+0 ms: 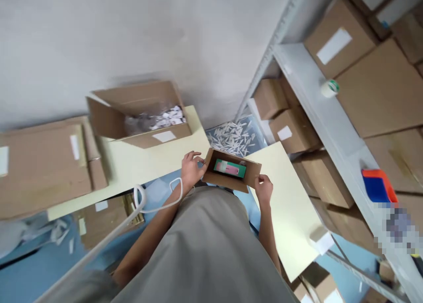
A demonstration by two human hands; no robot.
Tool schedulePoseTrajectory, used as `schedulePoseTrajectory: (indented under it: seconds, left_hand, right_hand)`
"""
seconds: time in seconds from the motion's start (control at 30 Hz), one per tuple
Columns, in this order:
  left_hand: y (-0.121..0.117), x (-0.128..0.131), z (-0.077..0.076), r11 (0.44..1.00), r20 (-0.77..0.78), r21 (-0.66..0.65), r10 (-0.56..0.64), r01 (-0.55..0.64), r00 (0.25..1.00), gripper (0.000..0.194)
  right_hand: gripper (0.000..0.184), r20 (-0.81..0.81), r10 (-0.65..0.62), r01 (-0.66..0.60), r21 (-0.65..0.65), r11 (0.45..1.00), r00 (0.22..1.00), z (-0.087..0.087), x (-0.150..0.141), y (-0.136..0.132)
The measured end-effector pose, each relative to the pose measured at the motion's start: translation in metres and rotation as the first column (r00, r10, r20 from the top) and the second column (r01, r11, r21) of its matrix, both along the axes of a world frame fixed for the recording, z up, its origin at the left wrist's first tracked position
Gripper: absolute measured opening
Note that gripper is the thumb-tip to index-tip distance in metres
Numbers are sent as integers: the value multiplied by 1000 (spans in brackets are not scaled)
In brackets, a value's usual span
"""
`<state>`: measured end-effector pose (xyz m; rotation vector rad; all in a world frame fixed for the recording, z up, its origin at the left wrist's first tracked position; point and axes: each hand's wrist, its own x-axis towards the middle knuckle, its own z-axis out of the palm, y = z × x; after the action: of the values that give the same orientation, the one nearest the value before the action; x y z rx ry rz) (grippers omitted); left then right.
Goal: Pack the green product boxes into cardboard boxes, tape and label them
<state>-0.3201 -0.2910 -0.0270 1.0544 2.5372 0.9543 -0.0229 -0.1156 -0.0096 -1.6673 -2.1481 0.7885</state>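
In front of my body is a small cardboard box (248,166) with its top flaps open. Inside it lies a green item with a pink part (229,168); its exact kind is not clear. My left hand (192,170) is at the left flap, fingers bent and the thumb against the cardboard edge. On the other side, my right hand (263,188) pinches the right flap between thumb and fingers. A white cable (165,206) passes across my left forearm.
A larger open carton (135,140) with small white pieces in clear plastic stands on the pale table (132,166) at left, beside flat cartons (42,162). Many white strips (231,137) lie beyond the box. Shelves (317,113) with cartons and a tape roll (329,88) rise at right.
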Motion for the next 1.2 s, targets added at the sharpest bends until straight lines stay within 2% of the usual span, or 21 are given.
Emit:
schedulePoseTrajectory:
  seconds: [0.13,0.27,0.4,0.5,0.63,0.77,0.87,0.93,1.0,1.07,1.13,1.2]
  left_hand:
    - [-83,-58,-3,971,3,36,234,-234,972,9]
    - [-147,-101,-2,921,13,17,389,-389,921,7]
    - [-194,-130,-1,881,30,0,472,-472,881,7]
    - [-215,-144,-4,853,46,2,521,-522,852,8]
    - [-221,-158,-10,841,81,15,538,-541,839,9]
    - [-216,-166,-8,844,107,52,527,-534,843,6]
    - [-208,-168,4,827,92,122,541,-549,836,30]
    - [-201,-171,14,841,81,136,517,-523,852,43]
    - [-192,-176,22,884,67,114,448,-452,892,45]
    - [-183,-184,26,929,50,85,358,-361,932,41]
    - [-176,-191,25,955,34,60,288,-289,957,38]
    - [-171,-197,22,964,20,32,263,-263,965,37]
  right_hand:
    - [35,-1,223,-223,8,975,975,3,-112,-20]
    - [32,61,397,-398,0,917,916,-1,-204,-48]
    - [29,122,486,-486,-28,873,865,-4,-272,-75]
    - [29,145,542,-543,-35,839,828,-3,-308,-87]
    - [27,172,570,-575,-28,818,803,1,-335,-91]
    - [25,191,561,-564,-46,825,805,9,-344,-89]
    - [27,215,570,-583,1,812,793,24,-350,-86]
    - [30,212,594,-619,79,781,776,40,-360,-85]
    - [33,202,638,-667,146,730,743,56,-379,-84]
    - [35,217,706,-738,154,657,674,68,-409,-84]
    - [32,263,795,-834,77,547,546,70,-448,-85]
    - [26,336,863,-903,-74,424,378,62,-492,-88]
